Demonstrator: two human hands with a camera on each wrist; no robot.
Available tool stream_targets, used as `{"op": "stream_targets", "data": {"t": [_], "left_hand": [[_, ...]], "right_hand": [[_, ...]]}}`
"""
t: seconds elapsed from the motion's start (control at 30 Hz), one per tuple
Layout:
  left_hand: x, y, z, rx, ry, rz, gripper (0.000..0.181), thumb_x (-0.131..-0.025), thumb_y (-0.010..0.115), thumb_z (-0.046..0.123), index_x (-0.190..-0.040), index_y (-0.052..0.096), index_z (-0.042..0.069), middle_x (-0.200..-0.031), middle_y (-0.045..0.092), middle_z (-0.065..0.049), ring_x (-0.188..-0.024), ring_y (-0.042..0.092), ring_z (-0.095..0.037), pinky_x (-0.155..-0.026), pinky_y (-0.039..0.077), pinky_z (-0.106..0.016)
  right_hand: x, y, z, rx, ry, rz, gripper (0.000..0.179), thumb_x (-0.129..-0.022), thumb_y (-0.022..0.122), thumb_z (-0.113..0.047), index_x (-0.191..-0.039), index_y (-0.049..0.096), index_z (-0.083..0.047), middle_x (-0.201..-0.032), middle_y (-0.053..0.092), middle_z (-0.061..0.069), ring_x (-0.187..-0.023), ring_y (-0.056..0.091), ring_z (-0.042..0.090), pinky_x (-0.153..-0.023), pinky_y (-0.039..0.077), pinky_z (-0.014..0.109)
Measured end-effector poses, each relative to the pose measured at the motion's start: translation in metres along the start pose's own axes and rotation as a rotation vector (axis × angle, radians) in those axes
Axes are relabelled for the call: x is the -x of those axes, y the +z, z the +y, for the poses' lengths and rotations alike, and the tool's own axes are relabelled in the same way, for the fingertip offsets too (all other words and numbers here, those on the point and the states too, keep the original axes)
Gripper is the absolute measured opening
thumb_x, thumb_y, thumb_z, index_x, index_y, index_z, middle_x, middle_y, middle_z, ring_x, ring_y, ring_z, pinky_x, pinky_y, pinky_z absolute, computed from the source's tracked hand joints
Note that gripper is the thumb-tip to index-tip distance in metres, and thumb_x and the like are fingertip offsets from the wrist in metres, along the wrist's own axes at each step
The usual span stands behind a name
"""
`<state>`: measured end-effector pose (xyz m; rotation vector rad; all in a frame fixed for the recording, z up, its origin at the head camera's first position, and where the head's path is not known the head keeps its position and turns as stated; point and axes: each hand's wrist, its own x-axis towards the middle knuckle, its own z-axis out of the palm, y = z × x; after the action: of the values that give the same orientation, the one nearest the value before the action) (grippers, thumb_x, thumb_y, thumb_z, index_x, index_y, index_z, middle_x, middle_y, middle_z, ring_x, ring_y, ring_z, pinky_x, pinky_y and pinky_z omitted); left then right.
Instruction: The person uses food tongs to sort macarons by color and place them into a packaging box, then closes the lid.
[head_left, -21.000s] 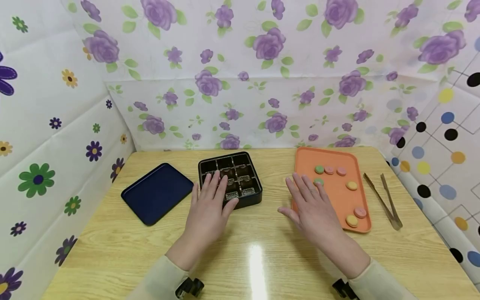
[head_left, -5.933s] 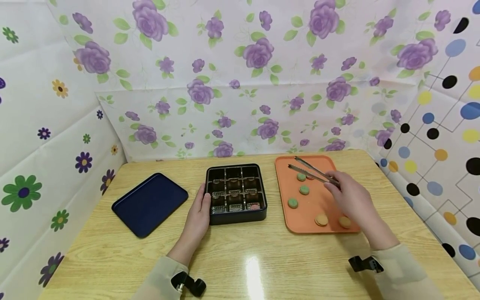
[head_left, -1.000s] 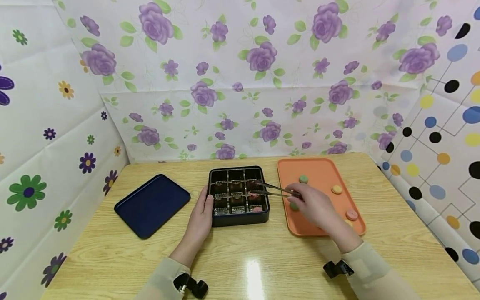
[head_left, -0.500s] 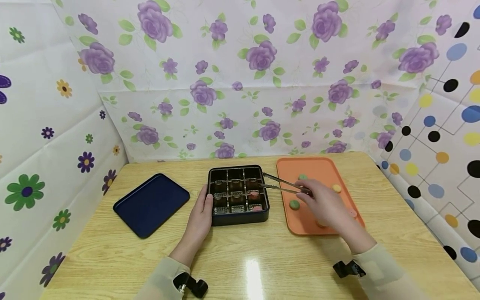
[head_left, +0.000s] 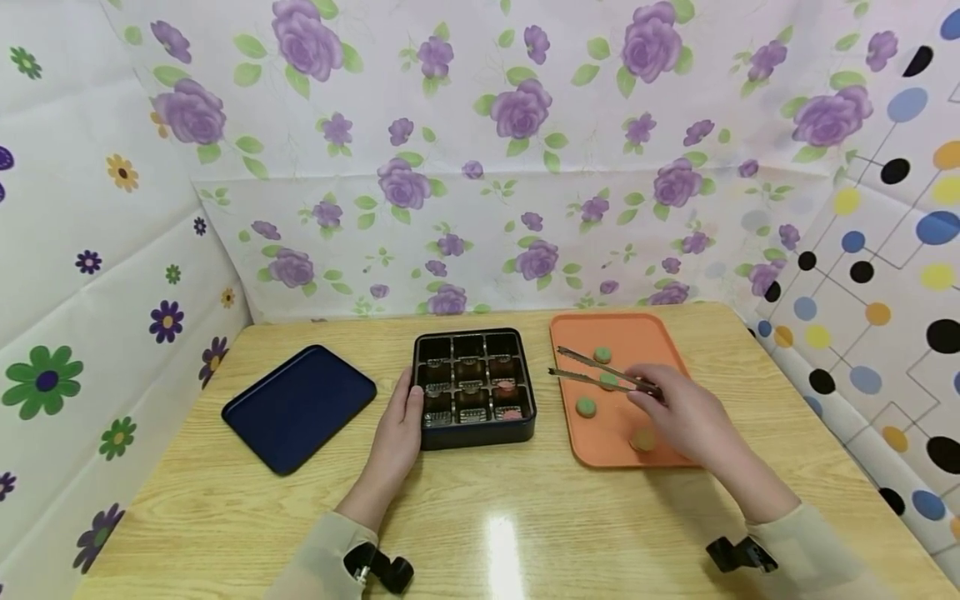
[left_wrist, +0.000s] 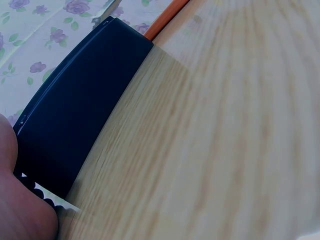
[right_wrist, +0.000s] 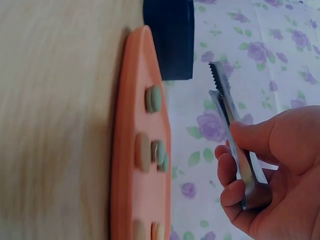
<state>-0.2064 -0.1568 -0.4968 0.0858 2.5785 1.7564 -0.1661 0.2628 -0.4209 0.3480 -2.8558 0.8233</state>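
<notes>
My left hand (head_left: 396,429) rests along the left wall of a dark box (head_left: 480,435), its thumb near the front corner. The box has a black insert with nine-like rows of compartments. Two pink macarons (head_left: 507,385) sit in its right column, in the middle and front compartments. My right hand (head_left: 682,408) holds metal tongs (right_wrist: 245,165) between thumb and fingers, tips apart with nothing between them. The tongs overlap the orange tray (head_left: 622,325) in the head view, near three green macarons (head_left: 586,407). A tan macaron (head_left: 642,439) lies toward the tray's front.
A dark blue lid-like tray (head_left: 300,408) lies at an angle left of the box. My right hand hides part of the orange tray; the right wrist view shows more tan macarons (right_wrist: 157,231) there. Flowered cloth (head_left: 465,208) rises behind the wooden table (head_left: 450,517).
The tongs have left a pink macaron in the box's middle right compartment and moved right, over the orange tray. Much earlier they lay on the table and both hands were flat.
</notes>
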Motion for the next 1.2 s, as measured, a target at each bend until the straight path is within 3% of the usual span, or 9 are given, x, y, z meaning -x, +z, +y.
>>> {"op": "stream_targets", "data": {"t": [0.23, 0.63, 0.87, 1.2], "left_hand": [[0.0, -0.002, 0.003, -0.01, 0.007, 0.005, 0.067, -0.123, 0.031, 0.05, -0.18, 0.012, 0.02, -0.184, 0.012, -0.007, -0.169, 0.012, -0.036, -0.133, 0.016, -0.063], [0.0, -0.002, 0.004, 0.008, 0.001, -0.01, 0.068, -0.122, 0.03, 0.05, -0.18, 0.01, 0.022, -0.185, 0.01, -0.003, -0.169, 0.009, -0.032, -0.134, 0.015, -0.061], [0.0, -0.002, 0.004, -0.001, 0.001, -0.008, 0.07, -0.121, 0.03, 0.054, -0.18, 0.011, 0.021, -0.185, 0.01, -0.005, -0.169, 0.01, -0.033, -0.133, 0.015, -0.062], [0.002, -0.001, 0.004, 0.017, -0.005, -0.013, 0.067, -0.123, 0.031, 0.049, -0.18, 0.01, 0.021, -0.185, 0.009, -0.004, -0.17, 0.009, -0.032, -0.134, 0.015, -0.061]], "right_hand": [[0.019, -0.012, 0.02, 0.039, 0.002, 0.043, 0.033, -0.113, 0.069, -0.018, -0.144, 0.07, -0.007, -0.113, 0.074, 0.006, -0.09, 0.067, 0.02, -0.068, 0.05, 0.039], [0.056, -0.035, 0.06, 0.116, 0.102, 0.017, 0.037, -0.114, 0.068, -0.026, -0.144, 0.069, -0.004, -0.117, 0.075, 0.011, -0.091, 0.068, 0.022, -0.066, 0.049, 0.04], [0.072, -0.047, 0.08, 0.176, 0.113, 0.029, 0.033, -0.111, 0.072, -0.021, -0.138, 0.071, -0.002, -0.103, 0.073, 0.005, -0.079, 0.059, 0.016, -0.06, 0.044, 0.034], [0.091, -0.064, 0.104, 0.231, 0.152, 0.009, 0.033, -0.11, 0.073, -0.02, -0.136, 0.07, 0.001, -0.094, 0.07, 0.003, -0.077, 0.057, 0.018, -0.06, 0.044, 0.035]]}}
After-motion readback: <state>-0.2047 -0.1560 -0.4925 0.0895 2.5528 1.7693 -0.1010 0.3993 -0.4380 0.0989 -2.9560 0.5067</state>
